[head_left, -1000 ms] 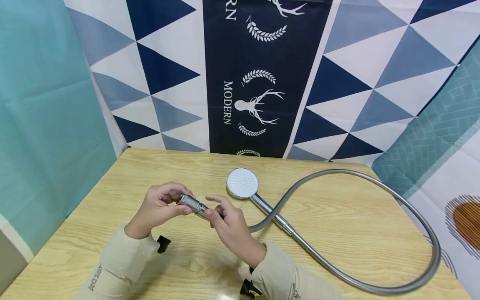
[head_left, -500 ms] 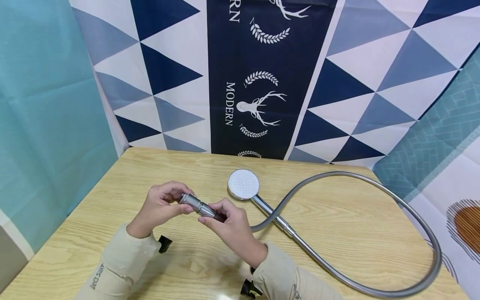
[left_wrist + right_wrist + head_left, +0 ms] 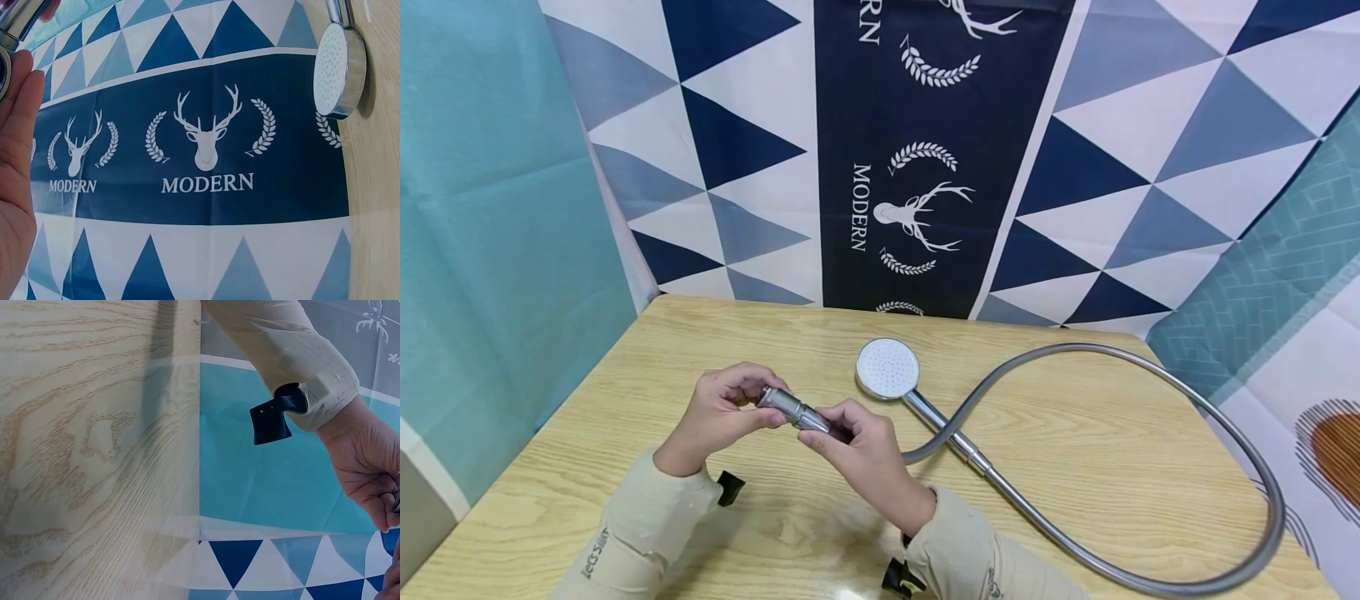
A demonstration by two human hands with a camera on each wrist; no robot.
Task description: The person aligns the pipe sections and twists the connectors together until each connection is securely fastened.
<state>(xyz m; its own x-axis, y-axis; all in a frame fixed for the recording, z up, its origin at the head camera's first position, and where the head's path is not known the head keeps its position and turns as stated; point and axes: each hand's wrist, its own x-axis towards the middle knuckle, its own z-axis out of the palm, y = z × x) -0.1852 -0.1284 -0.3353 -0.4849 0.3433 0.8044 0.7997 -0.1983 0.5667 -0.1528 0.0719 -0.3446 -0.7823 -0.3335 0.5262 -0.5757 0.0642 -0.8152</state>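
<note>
In the head view, my left hand [image 3: 718, 412] pinches a short silver cylindrical fitting [image 3: 781, 403] between thumb and fingers. My right hand [image 3: 867, 450] grips the tapered chrome end piece [image 3: 815, 420] of a shower hose, thumb in front and fingers behind. Fitting and hose end meet end to end in one slanting line above the table. From behind the right hand, the grey flexible hose [image 3: 1270, 492] loops widely to the right and back to the handle of a hand shower [image 3: 887, 368]. Left fingers [image 3: 19, 119] show at the left wrist view's edge, beside the metal.
The hand shower lies face up beyond the right hand on a wooden table [image 3: 700, 333]. Its hose crosses over the handle. Patterned cloth [image 3: 910, 225] hangs along the back edge, with teal cloth [image 3: 497, 208] at the left. A black clip [image 3: 728, 488] sticks out at the left cuff.
My right index finger, raised off the metal at first, has come down, and the fingers and thumb have closed round the hose end. The left hand holds the fitting almost still.
</note>
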